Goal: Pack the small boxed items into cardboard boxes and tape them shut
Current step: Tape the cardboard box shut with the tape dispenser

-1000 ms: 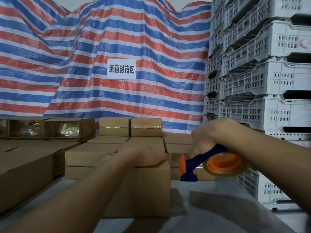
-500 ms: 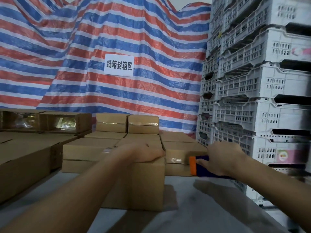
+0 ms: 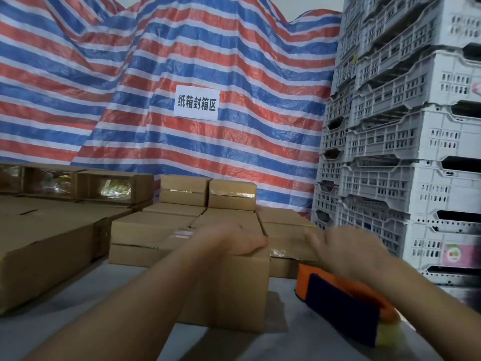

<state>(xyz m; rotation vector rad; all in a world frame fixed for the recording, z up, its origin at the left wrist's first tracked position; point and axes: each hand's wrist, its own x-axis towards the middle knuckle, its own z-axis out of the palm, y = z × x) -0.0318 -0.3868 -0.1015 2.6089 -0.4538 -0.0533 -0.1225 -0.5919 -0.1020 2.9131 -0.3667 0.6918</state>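
Head view, item one: cardboard box [image 3: 234, 285], standing on the grey table [image 3: 65, 329] at centre, flaps down. Left hand [image 3: 231, 241] lies palm-down on its top, fingers folded over the far edge, probably pinning the box in place. Item two: tape dispenser [image 3: 343, 306], orange and navy, lying on the table just right of the box. Right hand [image 3: 346, 248] hovers above it, blurred, fingers spread, holding nothing. Surrounds: sealed boxes [image 3: 231, 195] stacked behind; white crates [image 3: 406, 178] at right; striped tarp [image 3: 156, 74] with paper sign [image 3: 196, 104].
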